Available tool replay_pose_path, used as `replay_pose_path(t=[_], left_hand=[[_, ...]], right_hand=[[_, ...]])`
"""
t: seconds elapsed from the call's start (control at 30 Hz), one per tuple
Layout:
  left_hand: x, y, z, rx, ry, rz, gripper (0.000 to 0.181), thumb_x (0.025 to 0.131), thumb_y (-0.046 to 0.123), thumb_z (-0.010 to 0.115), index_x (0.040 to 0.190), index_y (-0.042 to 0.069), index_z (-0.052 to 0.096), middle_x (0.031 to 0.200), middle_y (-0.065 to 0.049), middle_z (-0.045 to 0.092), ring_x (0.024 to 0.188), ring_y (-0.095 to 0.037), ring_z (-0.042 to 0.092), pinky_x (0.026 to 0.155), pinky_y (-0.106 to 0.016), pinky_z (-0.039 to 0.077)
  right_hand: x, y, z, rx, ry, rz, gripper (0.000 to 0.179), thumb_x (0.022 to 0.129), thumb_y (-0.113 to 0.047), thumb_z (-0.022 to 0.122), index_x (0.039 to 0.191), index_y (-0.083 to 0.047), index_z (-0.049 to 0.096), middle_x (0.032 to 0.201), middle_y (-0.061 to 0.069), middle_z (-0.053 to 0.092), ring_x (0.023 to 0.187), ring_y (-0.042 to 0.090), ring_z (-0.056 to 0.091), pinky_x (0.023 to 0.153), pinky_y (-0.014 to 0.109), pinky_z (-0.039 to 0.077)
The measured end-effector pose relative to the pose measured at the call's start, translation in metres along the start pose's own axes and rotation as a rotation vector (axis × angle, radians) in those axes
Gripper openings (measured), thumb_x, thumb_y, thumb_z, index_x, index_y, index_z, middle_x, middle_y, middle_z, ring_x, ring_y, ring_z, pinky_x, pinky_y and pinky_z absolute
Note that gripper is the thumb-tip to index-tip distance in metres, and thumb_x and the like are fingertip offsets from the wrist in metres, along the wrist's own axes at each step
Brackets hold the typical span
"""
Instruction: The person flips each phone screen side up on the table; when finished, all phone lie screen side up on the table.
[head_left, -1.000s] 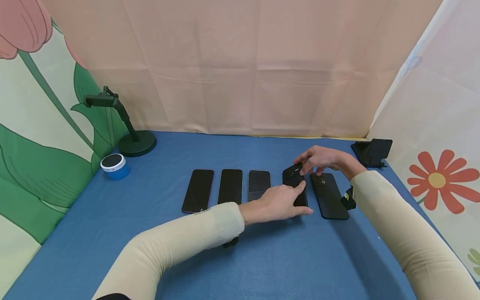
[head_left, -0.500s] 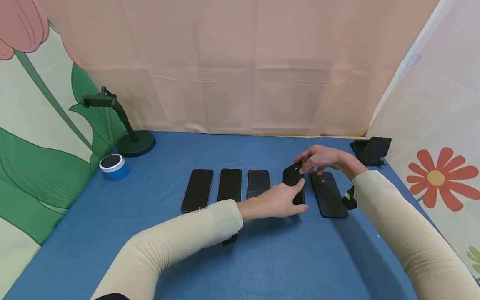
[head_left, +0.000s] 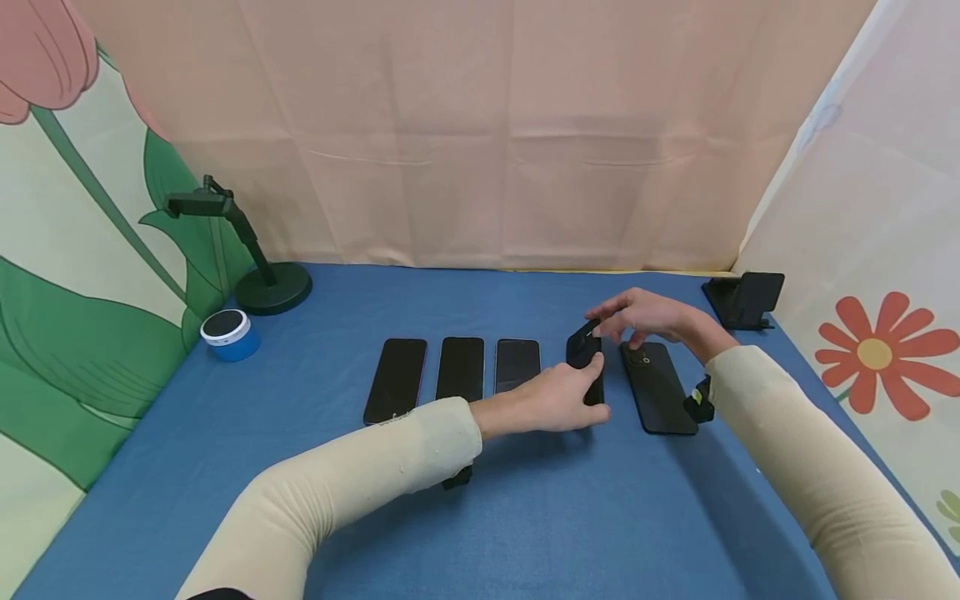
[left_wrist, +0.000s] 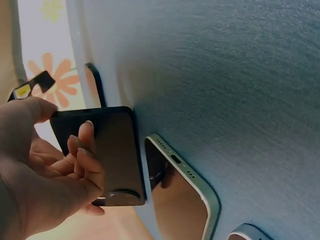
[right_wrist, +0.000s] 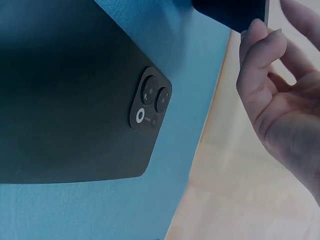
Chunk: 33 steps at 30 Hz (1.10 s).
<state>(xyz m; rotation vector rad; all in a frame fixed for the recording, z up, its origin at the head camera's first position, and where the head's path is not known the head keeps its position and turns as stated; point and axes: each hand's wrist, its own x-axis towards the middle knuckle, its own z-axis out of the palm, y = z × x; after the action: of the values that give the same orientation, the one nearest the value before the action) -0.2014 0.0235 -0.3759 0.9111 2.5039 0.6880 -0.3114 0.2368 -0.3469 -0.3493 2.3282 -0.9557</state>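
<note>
A black smartphone (head_left: 581, 344) is tilted up on its long left edge between my two hands, its camera side turned to the right. My left hand (head_left: 551, 400) grips its near end, index finger on the back and thumb at the bottom corner. At the far end, my right hand (head_left: 645, 317) pinches the top edge. The left wrist view shows the dark screen side of the smartphone (left_wrist: 117, 160) raised from the cloth. Right of it, another black phone (head_left: 660, 392) lies with its camera side up; its paired lenses (right_wrist: 152, 95) fill the right wrist view.
To the left lie three phones, screens up: a left one (head_left: 395, 379), a middle one (head_left: 460, 367) and a right one (head_left: 517, 362), partly behind my left arm. A black stand (head_left: 270, 287), a blue-and-white round container (head_left: 231, 335) and a folded black holder (head_left: 746, 300) stand farther out.
The held smartphone has tipped further up onto its left edge, turning its back to the right. Both hands have shifted slightly left with it. The other phones have stayed put.
</note>
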Motion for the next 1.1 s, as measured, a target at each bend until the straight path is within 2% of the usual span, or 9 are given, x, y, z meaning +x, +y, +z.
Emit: replay_pose_path(t=[0.13,0.33,0.53,0.6,0.67,0.8,0.93,1.0,1.1], left_hand=[[-0.005,0.004,-0.001,-0.03,0.041,-0.032,0.082,0.097,0.031,0.059,0.162,0.011,0.013,0.046,0.007,0.04,0.033,-0.01,0.034,0.035,-0.022,0.029],[-0.013,0.009,-0.003,-0.068,0.126,-0.129,0.08,0.096,0.023,0.058,0.161,0.005,0.015,0.045,0.006,0.04,0.032,-0.01,0.032,0.033,-0.022,0.026],[-0.017,0.002,-0.002,-0.093,0.197,-0.242,0.073,0.098,0.02,0.055,0.161,0.01,0.019,0.045,0.004,0.04,0.032,-0.011,0.031,0.034,-0.023,0.025],[-0.019,-0.003,-0.002,-0.159,0.208,-0.255,0.072,0.099,0.02,0.053,0.162,0.011,0.018,0.045,0.003,0.042,0.033,-0.011,0.032,0.034,-0.023,0.026],[-0.019,-0.009,-0.002,-0.265,0.227,-0.244,0.07,0.1,0.019,0.051,0.161,0.011,0.019,0.048,0.003,0.043,0.035,-0.011,0.031,0.036,-0.023,0.026],[-0.019,-0.019,0.0,-0.546,0.268,-0.232,0.067,0.101,0.017,0.049,0.161,0.01,0.02,0.059,0.001,0.047,0.045,-0.013,0.039,0.045,-0.024,0.029],[-0.018,-0.024,0.005,-0.776,0.28,-0.246,0.068,0.1,0.013,0.048,0.161,0.011,0.019,0.075,-0.004,0.055,0.077,-0.023,0.061,0.065,-0.026,0.04],[-0.018,-0.024,0.007,-0.85,0.281,-0.245,0.069,0.1,0.011,0.049,0.161,0.01,0.017,0.081,-0.005,0.057,0.098,-0.03,0.064,0.079,-0.028,0.042],[-0.018,-0.022,0.01,-0.913,0.287,-0.238,0.07,0.101,0.011,0.05,0.162,0.011,0.017,0.08,-0.003,0.056,0.104,-0.034,0.062,0.085,-0.028,0.042]], right_hand=[[-0.003,0.001,-0.002,0.059,-0.004,-0.023,0.056,0.098,-0.029,0.064,0.148,-0.008,0.05,0.154,0.013,0.047,0.092,0.029,0.058,0.065,0.034,0.054],[-0.005,0.0,-0.003,0.117,-0.011,-0.058,0.063,0.097,-0.037,0.066,0.15,-0.009,0.047,0.158,0.013,0.041,0.101,0.03,0.062,0.068,0.037,0.057],[-0.008,0.008,0.001,0.129,-0.005,-0.03,0.063,0.097,-0.039,0.065,0.151,-0.011,0.046,0.157,0.015,0.041,0.105,0.038,0.061,0.066,0.036,0.056],[-0.008,0.013,0.003,0.13,-0.003,-0.02,0.064,0.097,-0.041,0.065,0.151,-0.012,0.046,0.154,0.016,0.044,0.104,0.04,0.061,0.066,0.036,0.056],[-0.008,0.019,0.004,0.136,0.0,-0.011,0.066,0.097,-0.043,0.064,0.152,-0.013,0.045,0.15,0.017,0.047,0.102,0.038,0.062,0.065,0.036,0.055],[-0.009,0.026,0.006,0.166,0.002,0.0,0.068,0.097,-0.042,0.064,0.154,-0.013,0.04,0.144,0.02,0.05,0.097,0.032,0.065,0.064,0.034,0.055],[-0.008,0.031,0.012,0.183,-0.009,0.017,0.07,0.099,-0.04,0.062,0.157,-0.012,0.033,0.146,0.021,0.049,0.096,0.027,0.066,0.063,0.032,0.055],[-0.008,0.032,0.016,0.189,-0.019,0.028,0.072,0.1,-0.04,0.06,0.159,-0.012,0.029,0.146,0.022,0.048,0.096,0.026,0.066,0.063,0.032,0.056],[-0.007,0.033,0.02,0.208,-0.018,0.034,0.074,0.1,-0.041,0.059,0.16,-0.013,0.024,0.148,0.023,0.046,0.098,0.025,0.065,0.065,0.034,0.056]])
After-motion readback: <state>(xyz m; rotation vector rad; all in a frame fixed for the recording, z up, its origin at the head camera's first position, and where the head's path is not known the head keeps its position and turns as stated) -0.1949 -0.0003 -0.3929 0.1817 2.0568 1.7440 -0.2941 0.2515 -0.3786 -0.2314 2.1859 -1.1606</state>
